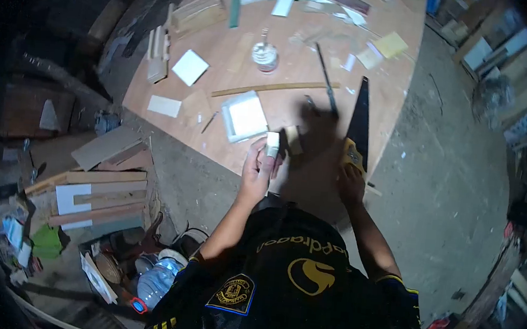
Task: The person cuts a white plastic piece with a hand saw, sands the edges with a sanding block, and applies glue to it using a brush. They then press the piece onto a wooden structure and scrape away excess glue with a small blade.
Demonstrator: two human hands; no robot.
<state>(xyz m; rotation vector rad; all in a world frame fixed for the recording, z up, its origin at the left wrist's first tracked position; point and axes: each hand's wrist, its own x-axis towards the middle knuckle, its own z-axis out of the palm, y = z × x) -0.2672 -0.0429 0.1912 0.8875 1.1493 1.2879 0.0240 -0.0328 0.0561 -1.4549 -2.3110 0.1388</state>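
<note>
My left hand (257, 171) is closed around a small pale strip (273, 142), held up at the table's near edge. My right hand (352, 182) grips the yellow handle of a handsaw (360, 119); its dark blade points away from me over the table's right side. Just beyond my left hand lies a white square tray-like piece (244, 117) with a raised border. A small light block (292, 139) sits between my hands, partly in shadow.
The wooden table (151, 97) carries a long thin wood strip (269, 89), a white-topped jar (264, 58), a dark thin bar (326, 76) and a white square (190, 67). Scraps litter its far end. Stacked boards (103, 195) and a plastic bottle (158, 283) stand at lower left.
</note>
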